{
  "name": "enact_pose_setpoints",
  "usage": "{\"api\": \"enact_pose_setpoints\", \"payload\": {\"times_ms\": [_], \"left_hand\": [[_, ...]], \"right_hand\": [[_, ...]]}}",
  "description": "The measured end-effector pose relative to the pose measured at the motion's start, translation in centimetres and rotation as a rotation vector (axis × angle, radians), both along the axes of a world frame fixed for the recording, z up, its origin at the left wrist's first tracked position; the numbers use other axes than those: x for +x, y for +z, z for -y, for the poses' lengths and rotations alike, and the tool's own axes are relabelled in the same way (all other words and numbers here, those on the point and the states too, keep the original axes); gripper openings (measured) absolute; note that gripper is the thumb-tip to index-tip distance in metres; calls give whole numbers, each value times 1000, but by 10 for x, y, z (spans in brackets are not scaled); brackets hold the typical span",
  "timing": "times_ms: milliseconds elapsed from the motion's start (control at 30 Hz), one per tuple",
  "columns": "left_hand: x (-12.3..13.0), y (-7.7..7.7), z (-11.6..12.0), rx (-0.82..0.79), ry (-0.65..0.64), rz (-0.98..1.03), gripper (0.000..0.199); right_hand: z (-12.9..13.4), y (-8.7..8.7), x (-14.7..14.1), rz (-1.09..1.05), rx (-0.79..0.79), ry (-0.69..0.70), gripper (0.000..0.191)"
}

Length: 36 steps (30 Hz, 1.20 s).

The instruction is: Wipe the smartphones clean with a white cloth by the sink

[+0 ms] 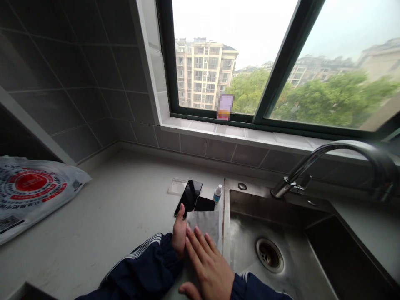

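- Right hand, nearest the camera, is lying flat, palm down, on one grey cloth just left of the sink; its fingers are stretching almost together, the thumb standing apart.
- That cloth's far edge is running crosswise and its right edge is following the sink's rim; the near end is hiding under the hand, so its long axis cannot be told.
- Left hand is bracing the cloth's edge on the side away from the sink, thumb pointing up; its other fingers are hiding, so whether they are gripping cannot be told.
- One black slab is poking out beyond the cloth, left of the sink.
- One phone is lying farther from the sink, its long axis slanting, far end leaning sinkward.
- One small bottle is standing just beside the sink's left rim.
- One clear case is lying past the phone.
- Countertop is stretching leftward from the sink, giving the left arm room up to one plastic bag.
- One faucet is arching over the sink.
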<state>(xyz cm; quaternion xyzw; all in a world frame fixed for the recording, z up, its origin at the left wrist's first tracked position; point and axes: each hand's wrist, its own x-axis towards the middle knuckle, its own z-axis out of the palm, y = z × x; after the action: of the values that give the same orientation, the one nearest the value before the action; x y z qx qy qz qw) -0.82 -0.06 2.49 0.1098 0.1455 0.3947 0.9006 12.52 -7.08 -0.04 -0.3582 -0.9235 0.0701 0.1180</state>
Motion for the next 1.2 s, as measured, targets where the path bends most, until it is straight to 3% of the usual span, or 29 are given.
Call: {"api": "enact_pose_setpoints", "payload": {"times_ms": [267, 433, 667, 767, 933, 1067, 1200], "left_hand": [[2, -13, 2, -39, 54, -11, 78], [4, -26, 1, 117, 44, 60, 72], [8, -27, 0, 236, -15, 151, 69], [7, -27, 1, 161, -13, 98, 72], [1, -15, 1, -22, -31, -26, 81], [-4, -6, -2, -17, -121, -9, 89], [-4, -5, -1, -7, -125, 23, 90]], "right_hand": [[-13, 23, 6, 44, 46, -124, 84], [-31, 26, 19, 14, 138, -235, 78], [-40, 24, 27, -4, 167, -298, 75], [-30, 21, 17, 3, 144, -283, 79], [-7, 10, 0, 12, 87, -118, 83], [-1, 2, -4, -11, 83, -62, 86], [-3, 7, -1, -12, 60, -52, 83]]}}
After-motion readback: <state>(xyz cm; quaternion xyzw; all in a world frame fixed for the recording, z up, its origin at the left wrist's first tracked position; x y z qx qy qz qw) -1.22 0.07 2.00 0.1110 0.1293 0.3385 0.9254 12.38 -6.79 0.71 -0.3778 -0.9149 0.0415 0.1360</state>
